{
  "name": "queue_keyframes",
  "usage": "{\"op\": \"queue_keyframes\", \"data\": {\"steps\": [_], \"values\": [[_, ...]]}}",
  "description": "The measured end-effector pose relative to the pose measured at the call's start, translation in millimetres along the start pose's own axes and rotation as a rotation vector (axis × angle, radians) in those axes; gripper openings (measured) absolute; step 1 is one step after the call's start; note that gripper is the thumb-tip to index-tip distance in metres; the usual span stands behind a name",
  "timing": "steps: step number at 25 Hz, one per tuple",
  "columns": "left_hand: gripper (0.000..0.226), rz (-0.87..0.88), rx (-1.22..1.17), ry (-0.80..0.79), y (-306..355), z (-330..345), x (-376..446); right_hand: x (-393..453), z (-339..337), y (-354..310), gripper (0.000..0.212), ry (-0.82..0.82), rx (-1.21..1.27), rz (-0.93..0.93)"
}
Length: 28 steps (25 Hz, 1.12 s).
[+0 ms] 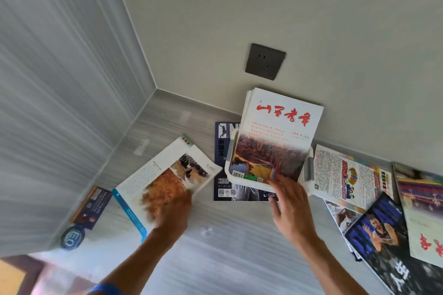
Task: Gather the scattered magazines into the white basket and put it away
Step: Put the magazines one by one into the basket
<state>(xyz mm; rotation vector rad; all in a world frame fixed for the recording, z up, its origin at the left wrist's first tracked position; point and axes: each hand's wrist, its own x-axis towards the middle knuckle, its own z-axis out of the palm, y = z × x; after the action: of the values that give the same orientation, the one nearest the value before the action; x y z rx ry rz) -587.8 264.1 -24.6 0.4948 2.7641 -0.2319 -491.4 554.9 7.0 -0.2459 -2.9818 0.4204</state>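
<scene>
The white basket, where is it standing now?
In the head view the white basket stands right of centre on the floor by the wall, below the socket, resting on a dark magazine.

Dark wall socket (265, 61) above; round blue "EO" sticker (72, 238) nr corner, lower left.

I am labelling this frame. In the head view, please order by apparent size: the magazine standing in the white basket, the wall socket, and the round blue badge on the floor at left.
Largest to smallest, as they look:
1. Magazine in the basket
2. Wall socket
3. Round blue badge
The badge lies nearer the camera, so its true size against the socket is unsure.
</scene>
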Motion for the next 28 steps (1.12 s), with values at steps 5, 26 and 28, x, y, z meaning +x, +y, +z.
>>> {"op": "queue_keyframes", "data": {"steps": [5, 26, 28], "values": [[0.02, -0.385, -0.941, -0.008, -36.9, -48.5, 2.0, -34.1, -3.6, -36.1, 0.044, 0.067, 0.251, -0.042], [0.027, 0.097, -1.429, 0.18, 106.1, -203.0, 76.2, 99.2, -143.4, 40.4, 0.013, 0.262, 0.978, 0.589], [0.018, 0.021, -1.273, 0.147, 108.0, -185.8, 90.3, 111.2, -127.6, 43.2, 0.026, 0.116, 0.92, 0.644]]}}
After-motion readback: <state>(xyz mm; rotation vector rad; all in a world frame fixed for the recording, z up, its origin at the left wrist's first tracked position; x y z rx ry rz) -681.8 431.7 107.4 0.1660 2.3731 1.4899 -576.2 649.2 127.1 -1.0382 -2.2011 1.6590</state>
